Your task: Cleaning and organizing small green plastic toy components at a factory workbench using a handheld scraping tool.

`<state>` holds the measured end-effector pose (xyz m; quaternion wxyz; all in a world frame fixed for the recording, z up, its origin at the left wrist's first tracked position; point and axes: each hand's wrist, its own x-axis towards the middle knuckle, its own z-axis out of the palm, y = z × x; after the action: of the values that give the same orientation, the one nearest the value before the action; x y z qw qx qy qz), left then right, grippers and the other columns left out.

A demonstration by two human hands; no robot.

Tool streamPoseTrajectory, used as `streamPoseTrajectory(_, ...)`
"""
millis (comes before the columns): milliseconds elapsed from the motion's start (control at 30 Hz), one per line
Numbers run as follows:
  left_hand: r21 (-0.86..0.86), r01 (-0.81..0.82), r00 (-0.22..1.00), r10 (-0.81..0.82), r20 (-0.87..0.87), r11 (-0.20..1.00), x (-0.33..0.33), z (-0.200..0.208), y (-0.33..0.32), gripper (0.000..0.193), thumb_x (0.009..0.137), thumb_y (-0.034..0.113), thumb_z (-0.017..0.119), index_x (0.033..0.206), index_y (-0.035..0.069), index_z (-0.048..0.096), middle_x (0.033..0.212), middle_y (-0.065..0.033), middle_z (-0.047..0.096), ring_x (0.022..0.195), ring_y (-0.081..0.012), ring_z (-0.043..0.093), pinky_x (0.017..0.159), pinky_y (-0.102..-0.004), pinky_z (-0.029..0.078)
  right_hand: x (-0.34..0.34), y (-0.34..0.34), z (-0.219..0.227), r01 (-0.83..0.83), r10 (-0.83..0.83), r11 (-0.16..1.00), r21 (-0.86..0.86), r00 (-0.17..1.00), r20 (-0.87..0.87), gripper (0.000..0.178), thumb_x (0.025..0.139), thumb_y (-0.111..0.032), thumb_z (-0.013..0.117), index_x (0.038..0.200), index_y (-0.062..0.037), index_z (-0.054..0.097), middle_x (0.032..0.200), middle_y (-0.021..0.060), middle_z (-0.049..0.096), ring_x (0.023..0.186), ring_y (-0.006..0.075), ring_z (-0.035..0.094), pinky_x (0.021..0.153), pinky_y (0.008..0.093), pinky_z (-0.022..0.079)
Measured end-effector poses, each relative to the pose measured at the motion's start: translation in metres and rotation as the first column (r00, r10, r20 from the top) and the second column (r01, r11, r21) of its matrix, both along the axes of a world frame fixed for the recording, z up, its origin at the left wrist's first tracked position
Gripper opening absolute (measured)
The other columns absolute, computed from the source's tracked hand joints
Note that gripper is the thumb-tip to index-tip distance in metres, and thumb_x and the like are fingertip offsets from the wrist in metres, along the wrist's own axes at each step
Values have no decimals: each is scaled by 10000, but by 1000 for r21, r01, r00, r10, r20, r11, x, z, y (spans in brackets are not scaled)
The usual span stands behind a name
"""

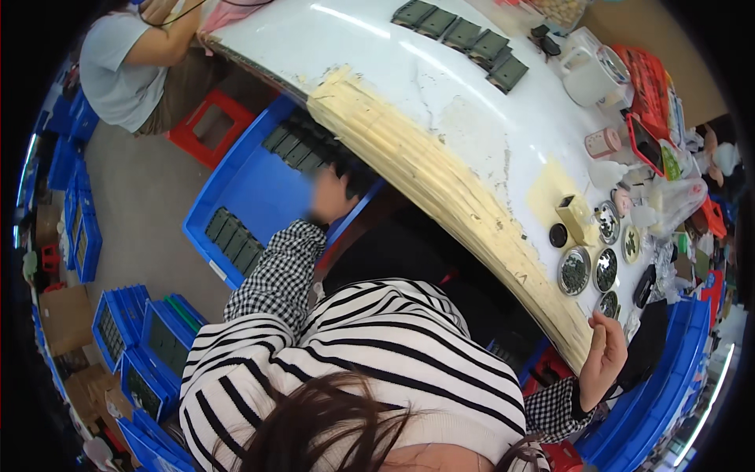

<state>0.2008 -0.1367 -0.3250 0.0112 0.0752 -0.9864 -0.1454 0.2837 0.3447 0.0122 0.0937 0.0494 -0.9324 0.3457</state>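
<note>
My left hand (334,195), smeared by motion, reaches into a blue plastic tray (263,182) beside the table. Its fingers are at the end of a row of dark green rectangular cases (297,149) along the tray's table side; whether they grip one is hidden. A second group of the same green cases (234,242) lies at the tray's near left corner. Over the right end of the table edge, my right hand (604,354) is raised with loosely stretched fingers and nothing visible in them. Closest to it is a small round dish of tiny dark parts (609,304).
More green cases (462,39) stand in a row across the white table (409,86). Tape-like yellow covering (425,161) pads its edge. Several round dishes (574,271), a white jug (594,75) and a phone (645,144) crowd the right. A person (130,67) sits far left, near a red stool (211,128).
</note>
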Motion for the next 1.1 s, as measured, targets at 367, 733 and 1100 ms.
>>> streamPoseTrajectory(367,-97,84,995,-78,60,992,14,7,-13,704,678,320,812,1275,70,537,1356,-266,421,1221,-428,419,1003,-479,426,-10,8,7,-33,35,999,32,997,-63,148,904,-51,600,1004,34,668,856,121,667,793,208,628,735,296,468)
streamPoseTrajectory(733,171,-72,992,89,-91,983,36,55,-20,698,631,333,795,1257,113,580,1248,-243,520,1167,-409,475,973,-470,449,-17,11,9,-41,41,999,6,998,-56,131,882,-26,616,981,37,674,843,127,661,784,220,626,727,298,467)
streamPoseTrajectory(1100,612,-4,772,391,-501,791,41,253,-14,582,806,41,719,1332,1,472,1254,-125,560,1143,-202,551,1004,-335,421,-31,21,-1,-58,55,997,-56,997,-48,140,888,-26,602,991,47,662,842,125,658,784,207,618,727,297,461)
